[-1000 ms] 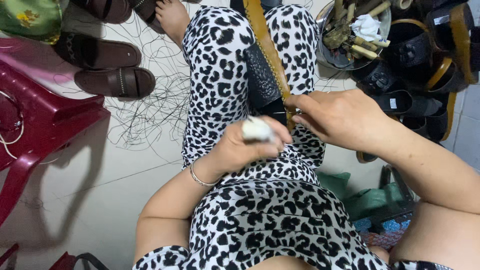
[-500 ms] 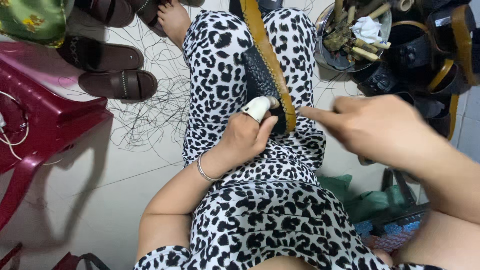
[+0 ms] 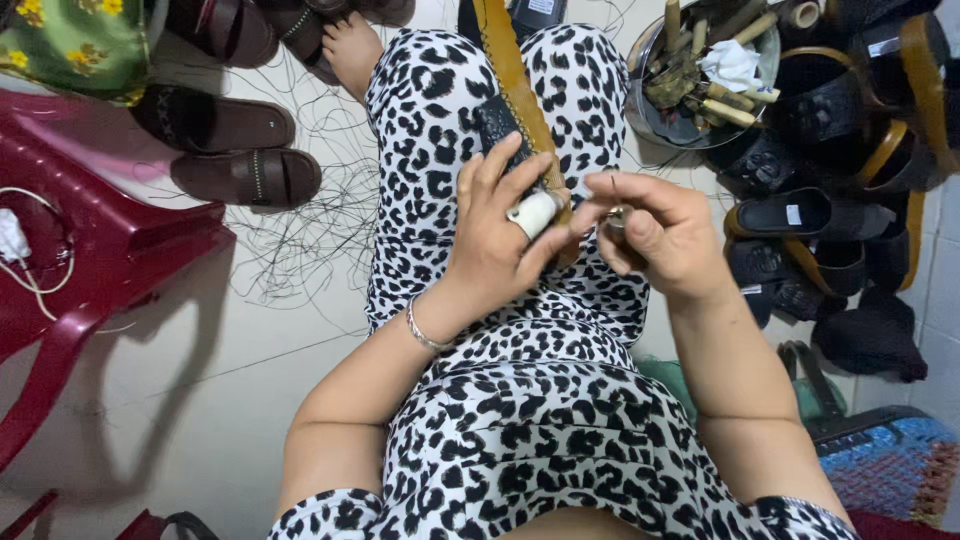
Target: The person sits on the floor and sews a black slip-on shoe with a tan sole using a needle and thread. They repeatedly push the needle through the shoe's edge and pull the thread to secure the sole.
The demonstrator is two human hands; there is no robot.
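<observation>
Fingers of the left hand (image 3: 497,235) wrap around a black sandal sole with a tan strap (image 3: 513,85), pinning it on the lap, and a white wrapped pad (image 3: 532,212) sits on one finger right at the strap's edge. Right hand (image 3: 655,235) is curled tight — thumb and forefinger pinch a thin needle (image 3: 614,193), its tip poking up just beside the strap. A silver bangle (image 3: 424,330) rings the left wrist. Off to the right, a round metal bowl of tools (image 3: 700,85) stands on the floor by a heap of black sandals (image 3: 800,215) — brown sandals (image 3: 245,175) and a red plastic chair (image 3: 85,245) lie left, loose thread between.
</observation>
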